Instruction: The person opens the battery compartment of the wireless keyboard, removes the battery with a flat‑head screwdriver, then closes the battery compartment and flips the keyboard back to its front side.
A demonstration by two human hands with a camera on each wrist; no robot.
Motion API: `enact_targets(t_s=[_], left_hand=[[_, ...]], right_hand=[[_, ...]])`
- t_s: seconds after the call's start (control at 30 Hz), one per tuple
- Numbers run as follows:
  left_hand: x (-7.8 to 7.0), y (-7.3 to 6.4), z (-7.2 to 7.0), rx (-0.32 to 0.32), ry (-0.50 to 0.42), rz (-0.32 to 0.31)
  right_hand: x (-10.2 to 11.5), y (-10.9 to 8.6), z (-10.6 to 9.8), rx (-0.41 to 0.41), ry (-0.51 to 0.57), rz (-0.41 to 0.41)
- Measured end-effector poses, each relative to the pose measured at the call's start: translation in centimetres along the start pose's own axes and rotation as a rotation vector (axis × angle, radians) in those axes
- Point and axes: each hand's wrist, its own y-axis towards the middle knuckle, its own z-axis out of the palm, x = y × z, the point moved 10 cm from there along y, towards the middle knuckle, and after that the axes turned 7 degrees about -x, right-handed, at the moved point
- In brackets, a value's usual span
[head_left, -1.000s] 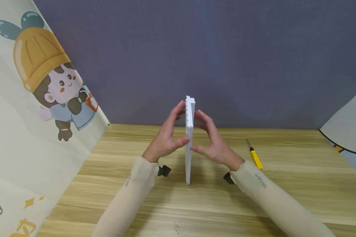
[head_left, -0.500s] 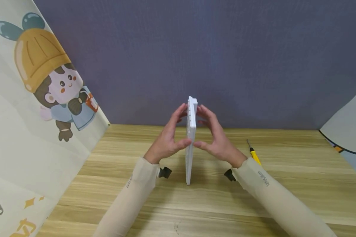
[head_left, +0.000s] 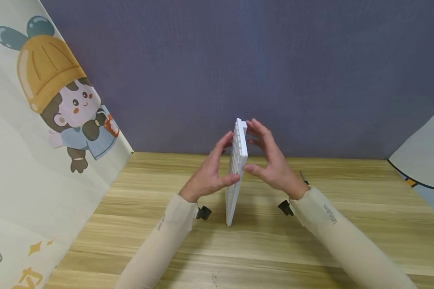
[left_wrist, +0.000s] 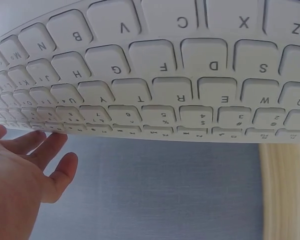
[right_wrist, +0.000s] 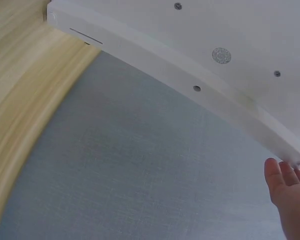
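A white keyboard point(head_left: 235, 170) stands on one short end on the wooden table, its top leaning to the right. My left hand point(head_left: 210, 173) is on the key side, thumb and fingertips at the keyboard's two long edges. Fingertips point(left_wrist: 57, 140) meet the edge beyond the function keys in the left wrist view. On the back side is my right hand point(head_left: 275, 170), its fingers spread loosely, thumb near the close edge. In the right wrist view its fingertips point(right_wrist: 274, 170) lie at the thick rear edge, below the screwed underside point(right_wrist: 240, 30).
A screwdriver point(head_left: 303, 176) lies on the table point(head_left: 159, 176) at the right, its handle mostly hidden by my right wrist. A grey-blue panel point(head_left: 202, 72) rises behind the table. A printed cartoon curtain point(head_left: 18, 160) hangs at the left.
The keyboard's top has tipped to the right, showing more of its keys, while its lower end stays put. Both hands have moved right with it, and my right forearm now covers most of the screwdriver.
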Motion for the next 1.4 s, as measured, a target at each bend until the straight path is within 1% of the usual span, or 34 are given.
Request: enact_targets(t_s=[0.17,0.27,0.37,0.47,0.57,0.77,0.9,0.97,1.03,1.13,1.2,1.3,1.4], left_hand=[[0.9,-0.3,0.5,0.025,0.003,-0.051],[1.3,-0.5,0.9,0.050,0.010,-0.078],[1.5,-0.6,1.3,0.074,0.014,-0.091],[1.9,-0.9,1.8,0.100,0.009,-0.124],[2.5,-1.3,2.5,0.134,0.014,-0.162],[3.7,-2.4,4.0,0.221,0.053,-0.215],[4.3,-3.1,4.9,0.269,0.086,-0.224],[4.5,-3.3,5.3,0.289,0.096,-0.219],[4.7,-3.6,5.7,0.305,0.109,-0.199],[5.3,-4.1,6.3,0.332,0.139,-0.204],[5.8,-4.6,6.6,0.352,0.167,-0.219],[6.4,-5.5,7.2,0.390,0.216,-0.259],[6.7,-6.1,7.5,0.421,0.265,-0.267]], right_hand=[[-1.5,-0.3,-0.7,-0.008,-0.020,0.002],[-1.7,-0.3,-1.1,-0.008,-0.025,0.006],[-1.8,-0.3,-1.5,0.001,-0.030,0.020],[-1.8,-0.3,-1.8,0.018,-0.039,0.039],[-1.3,-0.2,-2.3,0.033,-0.055,0.046],[1.1,0.0,-3.1,0.056,-0.079,0.046],[2.0,-0.3,-3.7,0.083,-0.110,0.054],[2.2,-0.6,-4.0,0.092,-0.120,0.049],[2.2,-0.9,-4.5,0.100,-0.126,0.049],[1.5,-1.5,-5.4,0.109,-0.133,0.049],[1.3,-2.0,-6.0,0.124,-0.147,0.058],[0.1,-3.0,-7.3,0.152,-0.183,0.061],[-0.9,-4.1,-8.8,0.186,-0.225,0.069]])
